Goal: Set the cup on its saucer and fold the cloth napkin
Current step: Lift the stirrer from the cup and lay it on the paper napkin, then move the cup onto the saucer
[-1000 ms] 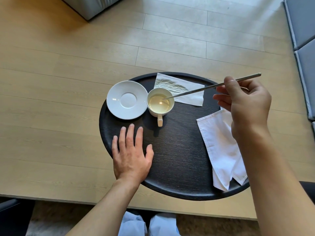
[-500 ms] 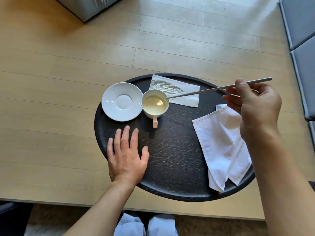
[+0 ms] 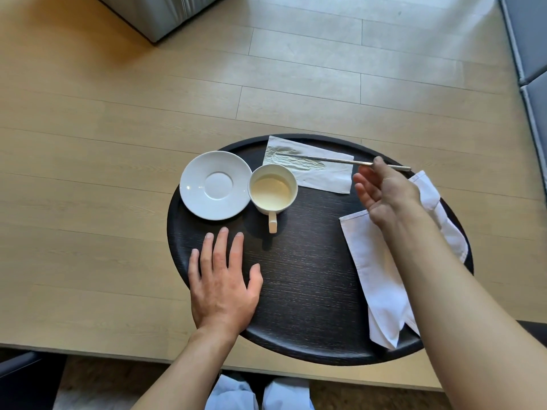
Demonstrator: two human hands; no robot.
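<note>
A white cup [image 3: 272, 190] of pale liquid stands on the dark round tray [image 3: 310, 276], handle toward me, touching the right rim of the empty white saucer [image 3: 216, 189]. A rumpled white cloth napkin [image 3: 376, 261] lies on the tray's right side, partly under my right arm. My right hand [image 3: 384, 193] holds the end of a thin metal stick [image 3: 325, 159] by the fingertips, its other fingers spread. The stick lies low across a paper napkin [image 3: 325, 176] behind the cup. My left hand [image 3: 222, 285] rests flat on the tray, fingers apart, below the saucer.
The tray sits on a light wooden table [image 3: 88, 143] whose front edge runs just below the tray. A grey sofa corner [image 3: 157, 13] is at the far left and grey cushions [image 3: 529, 39] run along the right edge.
My right hand lifted the stick's tip out of the cup and lowered it onto the paper napkin at the back. My left hand stayed flat on the tray.
</note>
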